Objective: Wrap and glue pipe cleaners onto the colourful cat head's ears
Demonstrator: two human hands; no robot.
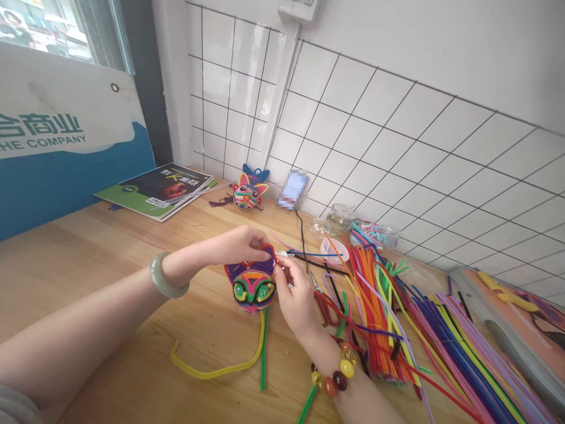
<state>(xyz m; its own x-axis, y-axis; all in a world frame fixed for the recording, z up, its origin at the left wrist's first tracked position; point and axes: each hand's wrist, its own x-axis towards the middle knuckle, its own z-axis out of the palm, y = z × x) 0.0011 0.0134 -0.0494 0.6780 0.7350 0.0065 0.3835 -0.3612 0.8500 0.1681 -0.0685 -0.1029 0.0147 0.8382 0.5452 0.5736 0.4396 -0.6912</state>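
A colourful pipe-cleaner animal head, with green eyes, a striped face and purple ears edged in red, is held just above the wooden table. My left hand is closed on the top of its purple ear, thumb and fingers pinched together. From the right, my right hand pinches the red edge of that same ear, its fingertips partly hidden. Beneath the head, a bent yellow pipe cleaner and a straight green pipe cleaner reach toward me over the tabletop.
Bundles of orange pipe cleaners and purple and blue ones lie at right, with red-handled scissors beside them. Behind stand a finished animal head, a phone and a pink bowl. Books lie back left.
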